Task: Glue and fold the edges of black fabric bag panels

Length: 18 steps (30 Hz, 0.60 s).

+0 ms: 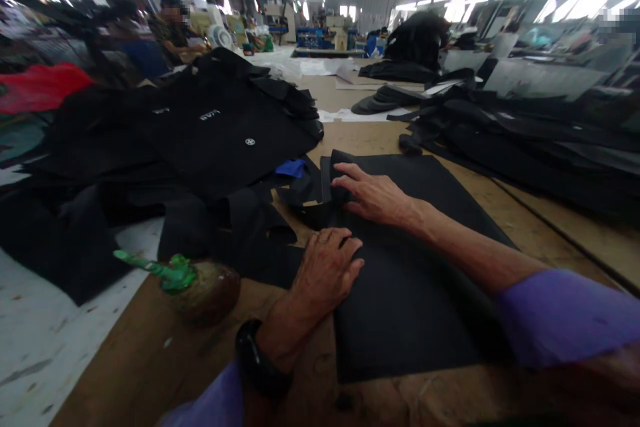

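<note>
A black fabric panel [400, 320] lies flat on the brown board, with its upper left corner slightly raised. On its left edge rests my left hand [327, 265], fingers a little bent and loosely apart, with nothing visible in them. My right hand [377, 199] is farther up the panel, fingers spread across its upper left part near the raised fold [343, 163]. Just left of the panel lie narrow black cloth pieces [313, 193] and a blue scrap [291, 168]. The panel's right side is partly hidden under my right forearm.
A large heap of black cloth [200, 120] with white print fills the left side. Nearer stands a brown rounded object [215, 290] with a green wrapped stem. More black pieces [510, 133] are stacked at right. A person [175, 30] sits at back left.
</note>
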{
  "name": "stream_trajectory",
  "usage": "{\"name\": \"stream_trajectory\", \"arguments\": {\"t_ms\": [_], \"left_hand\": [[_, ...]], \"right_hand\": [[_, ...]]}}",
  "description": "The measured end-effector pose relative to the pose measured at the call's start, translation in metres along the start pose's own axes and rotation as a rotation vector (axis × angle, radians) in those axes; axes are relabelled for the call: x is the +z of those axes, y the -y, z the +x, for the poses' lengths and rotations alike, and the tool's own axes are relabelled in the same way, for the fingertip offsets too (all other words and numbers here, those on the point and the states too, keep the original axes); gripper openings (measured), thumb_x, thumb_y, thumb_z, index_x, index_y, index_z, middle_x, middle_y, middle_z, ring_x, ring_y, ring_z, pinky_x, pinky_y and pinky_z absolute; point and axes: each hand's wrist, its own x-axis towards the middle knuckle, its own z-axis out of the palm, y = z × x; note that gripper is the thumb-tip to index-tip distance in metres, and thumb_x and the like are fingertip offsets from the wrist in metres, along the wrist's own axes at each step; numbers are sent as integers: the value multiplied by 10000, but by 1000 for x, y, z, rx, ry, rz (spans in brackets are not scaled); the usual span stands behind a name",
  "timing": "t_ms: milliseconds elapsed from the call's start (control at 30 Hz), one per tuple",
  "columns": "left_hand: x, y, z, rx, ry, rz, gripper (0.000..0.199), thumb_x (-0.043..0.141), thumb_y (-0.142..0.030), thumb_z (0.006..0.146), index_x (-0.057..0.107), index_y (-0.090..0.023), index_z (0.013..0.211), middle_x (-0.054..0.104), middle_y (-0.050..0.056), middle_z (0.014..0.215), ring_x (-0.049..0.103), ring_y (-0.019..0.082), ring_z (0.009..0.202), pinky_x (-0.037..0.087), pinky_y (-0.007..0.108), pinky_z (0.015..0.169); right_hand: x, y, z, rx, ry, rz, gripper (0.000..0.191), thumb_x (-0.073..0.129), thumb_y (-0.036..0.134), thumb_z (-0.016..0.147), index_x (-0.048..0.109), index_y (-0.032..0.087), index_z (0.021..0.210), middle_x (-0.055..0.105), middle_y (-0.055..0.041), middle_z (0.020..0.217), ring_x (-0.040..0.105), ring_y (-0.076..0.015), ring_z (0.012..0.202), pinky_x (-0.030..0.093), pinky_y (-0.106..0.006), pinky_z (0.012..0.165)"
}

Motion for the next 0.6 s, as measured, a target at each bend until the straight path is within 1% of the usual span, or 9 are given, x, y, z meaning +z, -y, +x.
{"name": "stream_trajectory", "arguments": {"t_ms": [67, 100, 133, 167, 267, 400, 500, 600], "left_hand": [[0, 0, 1, -1, 10, -4, 262, 567, -247, 845, 572, -210, 1105, 539, 75, 1197, 469, 250, 1111, 382, 446, 941], [0, 0, 1, -3, 14, -5, 264, 564, -247, 847, 573, -207, 1109, 538, 79, 1196, 468, 253, 1111, 380, 447, 941], [0, 0, 2, -4, 19, -5, 265, 562, -247, 849, 575, -204, 1111, 538, 81, 1194, 469, 254, 1108, 379, 447, 939], [0, -1, 2, -5, 22, -5, 265, 561, -247, 850, 577, -202, 1110, 540, 82, 1191, 471, 255, 1105, 381, 444, 935], [-1, -1, 2, -4, 28, -4, 257, 554, -258, 855, 583, -204, 1104, 545, 79, 1187, 479, 256, 1090, 391, 440, 914], [-3, -2, 1, 3, 17, -15, 253, 550, -253, 856, 585, -195, 1099, 553, 87, 1184, 488, 259, 1074, 392, 446, 899], [-7, -6, -1, 26, -2, -24, 199, 544, -249, 861, 604, -186, 1040, 594, 72, 1117, 510, 237, 1044, 398, 418, 893], [-11, -11, -3, 61, -24, -14, 156, 508, -277, 882, 624, -189, 938, 637, 38, 995, 545, 198, 962, 418, 364, 861]], "right_hand": [[4, 4, 3, -27, 61, -61, 304, 510, 171, 806, 563, 208, 1103, 567, -84, 1193, 599, -258, 947, 451, -347, 697], [6, 4, 2, -30, 85, -84, 248, 480, 164, 820, 580, 193, 1044, 619, -83, 1062, 609, -254, 903, 434, -334, 671], [7, 5, 0, -28, 103, -104, 220, 460, 157, 826, 584, 182, 1005, 637, -82, 975, 613, -250, 864, 415, -320, 645], [8, 5, -3, -26, 114, -119, 201, 454, 157, 828, 583, 175, 981, 640, -83, 937, 614, -244, 839, 396, -306, 622], [7, 5, -19, -12, 123, -136, 130, 480, 201, 832, 575, 177, 917, 632, -80, 943, 605, -223, 817, 343, -276, 578], [6, 4, -41, 42, 108, -113, 95, 505, 262, 848, 557, 182, 856, 625, -62, 947, 591, -188, 811, 331, -264, 594], [11, 1, -48, 105, 88, -56, 169, 491, 331, 870, 554, 192, 795, 636, -24, 840, 595, -156, 746, 352, -247, 595], [17, -6, -44, 173, 71, 18, 264, 427, 384, 900, 558, 198, 766, 628, 12, 691, 601, -128, 622, 382, -223, 547]]}}
